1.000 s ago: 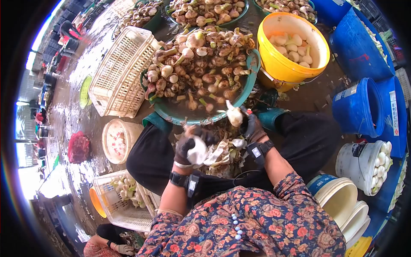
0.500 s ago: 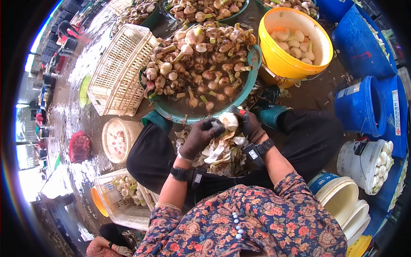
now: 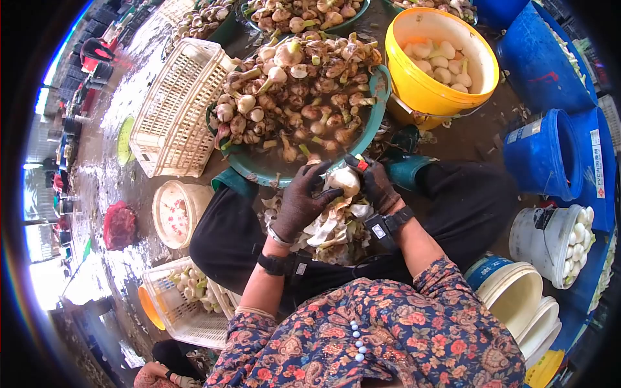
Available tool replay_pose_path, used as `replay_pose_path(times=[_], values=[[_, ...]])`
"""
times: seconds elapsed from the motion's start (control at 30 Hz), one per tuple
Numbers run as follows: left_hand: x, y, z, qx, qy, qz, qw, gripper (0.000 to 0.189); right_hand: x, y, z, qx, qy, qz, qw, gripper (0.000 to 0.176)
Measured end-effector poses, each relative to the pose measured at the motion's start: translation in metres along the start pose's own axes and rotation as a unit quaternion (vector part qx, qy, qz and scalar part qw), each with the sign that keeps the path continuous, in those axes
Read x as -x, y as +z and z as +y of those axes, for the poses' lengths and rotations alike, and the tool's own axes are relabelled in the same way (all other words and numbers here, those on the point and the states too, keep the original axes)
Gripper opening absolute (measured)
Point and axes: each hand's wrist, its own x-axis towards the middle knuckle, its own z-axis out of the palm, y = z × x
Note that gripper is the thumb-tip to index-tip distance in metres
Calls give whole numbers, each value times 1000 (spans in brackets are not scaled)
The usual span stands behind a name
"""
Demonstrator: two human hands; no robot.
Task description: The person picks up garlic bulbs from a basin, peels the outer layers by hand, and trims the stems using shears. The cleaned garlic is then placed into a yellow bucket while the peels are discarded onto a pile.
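A pale, partly peeled garlic bulb (image 3: pixel 345 182) is between my two dark-gloved hands, over a heap of papery skins (image 3: pixel 333 233) in my lap. My left hand (image 3: pixel 303 200) curls around the bulb's left side, thumb along its lower edge. On the other side, the closed fingers of my right hand (image 3: pixel 378 186) meet the bulb. A small red piece (image 3: pixel 362 165) shows at those fingertips; I cannot tell what it belongs to. Just beyond stands a green basin (image 3: pixel 383 107) of muddy water, heaped with unpeeled garlic bulbs (image 3: pixel 284 77).
A yellow bucket (image 3: pixel 446 103) with peeled bulbs stands beyond at right. Blue bucket (image 3: pixel 537 161) and white bucket (image 3: pixel 537 242) line the right side. Left are a white crate (image 3: pixel 174 110), a cream tub (image 3: pixel 181 210) and another crate (image 3: pixel 194 330). A person's arm (image 3: pixel 155 375) shows lower left.
My left hand's fingers have spread further around the garlic bulb, with the thumb now across its lower side. The right hand has shifted slightly. The view has moved a little.
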Motion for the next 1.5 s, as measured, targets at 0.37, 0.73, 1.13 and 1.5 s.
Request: replay_pose_path(times=[0.37,0.73,1.13,1.5], values=[[-1,17,-8,-51,78,66,993,29,4,-15,24,366,-174,-79,911,49],[19,31,-6,88,38,-48,994,24,-1,-5,41,-194,74,-5,978,31],[1,-47,-57,-37,-118,-190,974,48,-10,-11,19,-398,122,63,907,36],[-92,50,-155,-69,-331,-53,940,53,-14,-21,-24,10,24,97,995,53]])
